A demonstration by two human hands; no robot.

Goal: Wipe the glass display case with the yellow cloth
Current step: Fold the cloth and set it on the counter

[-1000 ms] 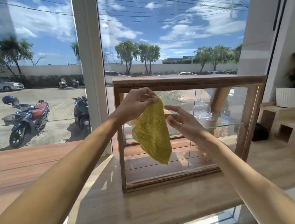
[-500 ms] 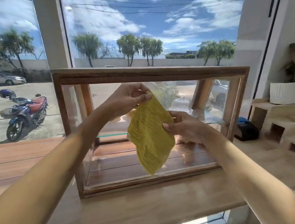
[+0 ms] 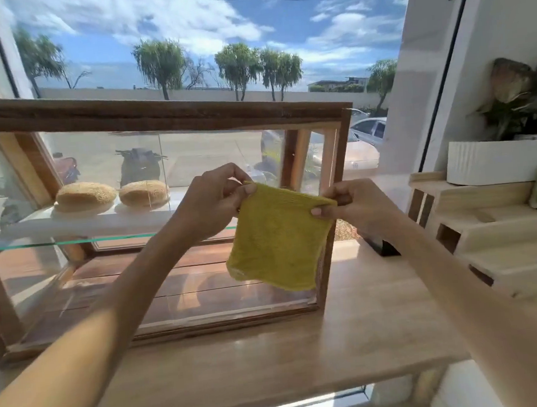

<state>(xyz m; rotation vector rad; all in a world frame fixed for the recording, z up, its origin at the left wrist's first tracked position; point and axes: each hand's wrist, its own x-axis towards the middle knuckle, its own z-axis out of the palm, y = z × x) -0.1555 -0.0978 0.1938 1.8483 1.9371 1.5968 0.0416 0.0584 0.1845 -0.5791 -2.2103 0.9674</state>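
A wood-framed glass display case (image 3: pixel 157 115) stands on a light wooden counter (image 3: pixel 304 354) in front of a window. The yellow cloth (image 3: pixel 276 241) hangs spread flat in front of the case's right end, a little away from the glass. My left hand (image 3: pixel 215 201) pinches its top left corner and my right hand (image 3: pixel 354 203) pinches its top right corner. Inside the case, two round buns (image 3: pixel 112 194) sit on a white board on a glass shelf.
A stepped wooden stand (image 3: pixel 501 242) with a white planter (image 3: pixel 498 159) stands at the right. A small dark object (image 3: pixel 383 245) lies on the counter behind the case's right end. The window behind shows a street with parked scooters and cars.
My right hand has taken the cloth's other top corner, so the cloth is now stretched flat between both hands. The view has shifted right along the case.
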